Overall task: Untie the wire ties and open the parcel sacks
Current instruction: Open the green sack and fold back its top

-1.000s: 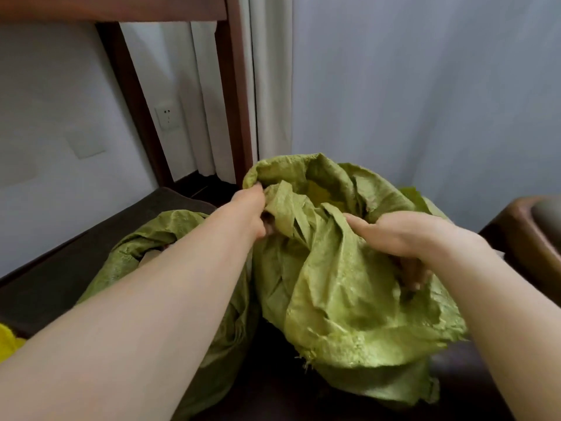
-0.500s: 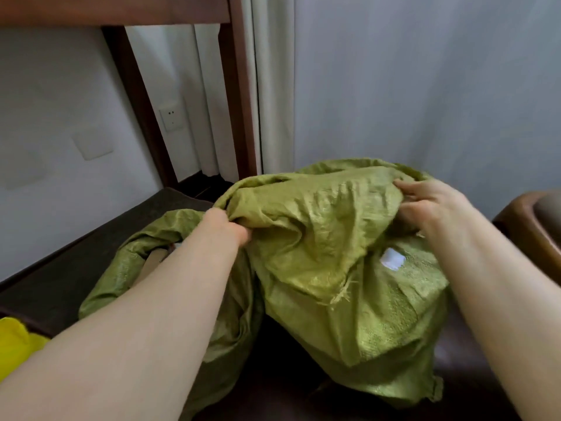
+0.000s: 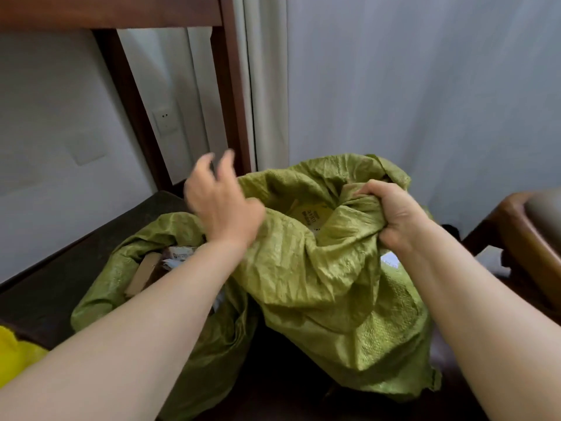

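Left hand (image 3: 221, 205) blurred (sack (image 3: 318, 268) contents unclear).

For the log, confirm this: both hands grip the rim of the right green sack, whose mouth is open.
Head view: only the right hand grips the rim of the right green sack; the left hand grips nothing. The mouth is open.

Both forearms bare, stretched forward, elbows low. Left hand (image 3: 223, 205) sits higher than the right, with its back facing up. Its fingers (image 3: 225, 168) are spread and loosely curled with nothing between them, and their outline is blurred. Right hand (image 3: 394, 218) has knuckles up and fingers curled tight, with a bunch of green sack (image 3: 318, 268) cloth gathered inside the fist. The two hands are well apart.
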`<state>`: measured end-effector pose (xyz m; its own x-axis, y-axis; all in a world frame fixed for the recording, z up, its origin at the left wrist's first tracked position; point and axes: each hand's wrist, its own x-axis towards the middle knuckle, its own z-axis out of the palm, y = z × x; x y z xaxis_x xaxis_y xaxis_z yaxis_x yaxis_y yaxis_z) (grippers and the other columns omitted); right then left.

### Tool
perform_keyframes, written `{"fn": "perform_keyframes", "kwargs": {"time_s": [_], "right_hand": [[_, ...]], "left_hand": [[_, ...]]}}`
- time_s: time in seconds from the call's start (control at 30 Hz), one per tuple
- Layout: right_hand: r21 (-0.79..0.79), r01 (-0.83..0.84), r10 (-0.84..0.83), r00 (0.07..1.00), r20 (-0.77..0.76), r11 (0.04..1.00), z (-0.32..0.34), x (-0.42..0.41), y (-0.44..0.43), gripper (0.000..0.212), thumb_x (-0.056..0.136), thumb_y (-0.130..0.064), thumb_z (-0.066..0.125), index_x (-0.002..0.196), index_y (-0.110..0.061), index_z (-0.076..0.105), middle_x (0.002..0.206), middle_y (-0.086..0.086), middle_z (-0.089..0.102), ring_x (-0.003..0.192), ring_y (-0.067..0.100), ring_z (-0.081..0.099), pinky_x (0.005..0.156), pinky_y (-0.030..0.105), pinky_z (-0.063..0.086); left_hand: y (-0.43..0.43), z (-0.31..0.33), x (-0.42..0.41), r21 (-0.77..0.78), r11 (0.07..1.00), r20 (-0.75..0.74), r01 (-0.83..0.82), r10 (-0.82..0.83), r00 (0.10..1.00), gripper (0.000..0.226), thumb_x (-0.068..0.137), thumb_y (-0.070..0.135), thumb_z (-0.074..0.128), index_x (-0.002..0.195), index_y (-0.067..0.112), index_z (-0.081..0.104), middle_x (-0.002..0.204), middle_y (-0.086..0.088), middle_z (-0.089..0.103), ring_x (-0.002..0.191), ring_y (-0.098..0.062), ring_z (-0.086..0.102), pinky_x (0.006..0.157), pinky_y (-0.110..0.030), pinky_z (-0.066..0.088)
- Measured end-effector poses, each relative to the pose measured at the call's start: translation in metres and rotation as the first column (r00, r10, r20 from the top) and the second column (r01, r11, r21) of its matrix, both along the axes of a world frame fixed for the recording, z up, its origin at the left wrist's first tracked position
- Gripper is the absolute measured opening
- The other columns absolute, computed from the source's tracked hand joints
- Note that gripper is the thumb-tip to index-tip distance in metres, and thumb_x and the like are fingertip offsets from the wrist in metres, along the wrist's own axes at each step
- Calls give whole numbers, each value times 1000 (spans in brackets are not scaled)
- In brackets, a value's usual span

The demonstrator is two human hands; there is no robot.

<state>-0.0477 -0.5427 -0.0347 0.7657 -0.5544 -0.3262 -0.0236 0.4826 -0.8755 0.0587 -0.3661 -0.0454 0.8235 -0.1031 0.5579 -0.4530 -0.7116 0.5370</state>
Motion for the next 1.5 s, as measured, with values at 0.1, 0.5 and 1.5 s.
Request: {"fn": "perform_keyframes", "kwargs": {"time_s": [0.1, 0.5, 1.5], "right_hand": [[98, -78, 72, 995, 66, 992, -5, 0, 1, 33, 66, -8, 48, 94, -5, 67, 82, 15, 62, 68, 28, 62, 72, 36, 56], [-447, -135, -49, 925, -377, 884, 17, -20, -2, 38, 74, -43, 74, 96, -14, 62, 90, 8, 68, 68, 19, 67, 49, 26, 54], [-971, 209, -114, 974, 196, 114, -20, -41, -18, 57, 71, -10, 54, 127, -14, 55, 132, 1, 51, 127, 14, 44, 111, 32, 29]], "left_hand": [[-27, 16, -35, 40, 752, -145, 658, -648, 748, 89, 74, 31, 66, 147, 10, 19, 148, -8, 30, 135, -21, 31, 113, -40, 28], [-60, -14, -53, 479, 735, 200, 480, -624, 755, 33, 84, 27, 42, 106, 29, 67, 82, -1, 53, 57, -20, 54, 39, -22, 26], [-88, 36, 5, -150, 828, -773, 541, -439, 458, 39, 86, 35, 63, 106, 1, 63, 92, -16, 71, 79, -29, 70, 70, -41, 59]]}}
